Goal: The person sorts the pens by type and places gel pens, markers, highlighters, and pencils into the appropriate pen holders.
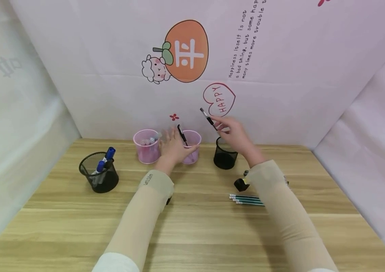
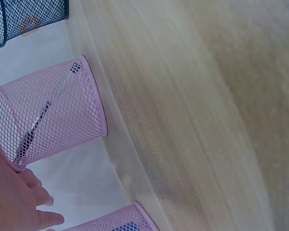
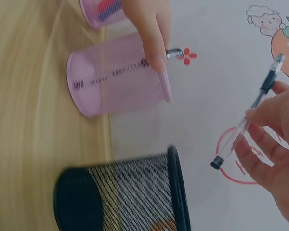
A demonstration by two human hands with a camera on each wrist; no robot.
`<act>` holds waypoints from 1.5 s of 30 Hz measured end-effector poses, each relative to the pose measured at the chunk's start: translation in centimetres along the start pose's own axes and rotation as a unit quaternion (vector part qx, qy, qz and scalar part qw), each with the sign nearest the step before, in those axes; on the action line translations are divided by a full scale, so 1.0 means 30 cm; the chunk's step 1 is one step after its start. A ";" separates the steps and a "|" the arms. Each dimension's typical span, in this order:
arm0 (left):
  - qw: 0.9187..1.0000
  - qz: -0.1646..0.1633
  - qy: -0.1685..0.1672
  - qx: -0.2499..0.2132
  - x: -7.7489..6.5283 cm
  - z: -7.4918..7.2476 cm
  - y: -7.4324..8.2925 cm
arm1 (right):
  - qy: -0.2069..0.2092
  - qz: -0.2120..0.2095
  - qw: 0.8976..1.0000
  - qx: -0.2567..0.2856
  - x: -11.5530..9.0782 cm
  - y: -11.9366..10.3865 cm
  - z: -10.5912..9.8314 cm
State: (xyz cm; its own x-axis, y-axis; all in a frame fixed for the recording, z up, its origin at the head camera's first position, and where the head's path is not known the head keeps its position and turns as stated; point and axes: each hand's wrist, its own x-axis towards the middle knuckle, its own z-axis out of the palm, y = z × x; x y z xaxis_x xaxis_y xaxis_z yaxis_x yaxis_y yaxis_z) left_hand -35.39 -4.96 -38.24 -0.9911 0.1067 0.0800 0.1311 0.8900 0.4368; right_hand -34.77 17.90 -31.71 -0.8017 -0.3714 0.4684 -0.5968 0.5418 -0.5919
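My right hand (image 1: 234, 134) pinches a clear gel pen (image 3: 241, 127) with a black grip, tilted in the air above the black mesh cup (image 1: 224, 158). My left hand (image 1: 174, 149) is at the pink mesh cup (image 2: 53, 110), its fingers spread and its thumb across the near rim. Inside that cup leans another black-and-clear pen (image 1: 182, 133), its top rising above the rim. Just left of my left hand, a second pink mesh cup (image 1: 147, 153) holds several capped pens or markers (image 1: 148, 141).
A black mesh cup (image 1: 105, 181) with blue-capped markers (image 1: 110, 153) stands at the left, tilted in view. Green pencils (image 1: 247, 200) and a small black object (image 1: 241, 184) lie by my right forearm. Behind the wooden table (image 1: 196, 234) rises a white printed sheet (image 1: 111, 94).
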 end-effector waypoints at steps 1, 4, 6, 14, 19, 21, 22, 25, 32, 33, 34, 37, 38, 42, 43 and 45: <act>1.000 -0.002 -0.002 0.001 -0.002 -0.001 0.001 | 0.008 0.000 1.000 0.010 0.002 -0.002 0.011; 1.000 -0.005 -0.004 0.005 -0.004 -0.002 0.002 | 0.036 0.011 0.998 0.047 0.009 -0.013 0.047; 1.000 -0.007 -0.005 0.007 -0.003 -0.003 0.002 | 0.057 0.019 0.995 0.078 0.015 -0.016 0.074; 1.000 -0.005 -0.011 -0.002 0.003 0.005 0.001 | 0.141 0.055 0.973 0.172 0.044 -0.023 0.178; 1.000 -0.007 -0.006 -0.003 0.005 0.004 -0.001 | 0.166 0.074 0.965 0.190 0.064 -0.047 0.231; 1.000 -0.009 -0.005 -0.007 0.005 0.002 0.001 | 0.157 0.079 0.968 0.181 0.067 -0.051 0.249; 1.000 -0.009 -0.006 -0.008 0.004 0.001 0.002 | 0.152 0.080 0.970 0.173 0.069 -0.051 0.257; 1.000 -0.011 -0.007 -0.012 0.003 0.000 0.006 | 0.140 0.088 0.975 0.150 0.070 -0.045 0.277; 1.000 -0.012 -0.008 -0.004 0.006 0.014 0.006 | 0.138 0.101 0.978 0.119 0.068 -0.025 0.298; 1.000 -0.011 -0.009 -0.004 0.007 0.015 0.006 | 0.138 0.101 0.979 0.115 0.067 -0.022 0.299; 1.000 -0.009 -0.010 -0.002 0.007 0.016 0.006 | 0.138 0.101 0.979 0.109 0.065 -0.020 0.300; 1.000 -0.009 -0.009 -0.004 0.005 0.016 0.006 | 0.138 0.106 0.981 0.090 0.059 -0.017 0.300; 1.000 -0.009 -0.009 -0.006 0.004 0.016 0.006 | 0.136 0.108 0.981 0.084 0.057 -0.017 0.299; 1.000 -0.009 -0.006 -0.006 0.000 0.012 0.004 | 0.124 0.110 0.984 0.069 0.044 -0.021 0.288; 1.000 -0.009 -0.006 -0.007 0.001 0.012 0.003 | 0.121 0.108 0.984 0.068 0.041 -0.022 0.284; 1.000 -0.007 -0.005 -0.011 0.002 0.012 0.001 | 0.112 0.103 0.986 0.065 0.037 -0.021 0.275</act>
State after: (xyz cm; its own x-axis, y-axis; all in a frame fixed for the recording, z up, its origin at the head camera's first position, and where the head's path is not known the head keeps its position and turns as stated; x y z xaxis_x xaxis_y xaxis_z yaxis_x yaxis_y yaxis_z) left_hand -35.46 -4.77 -38.56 -0.9931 0.0985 0.0641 0.1170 0.8817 0.4570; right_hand -35.55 10.93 -36.23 -0.8879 -0.0793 0.4532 -0.4322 0.4814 -0.7625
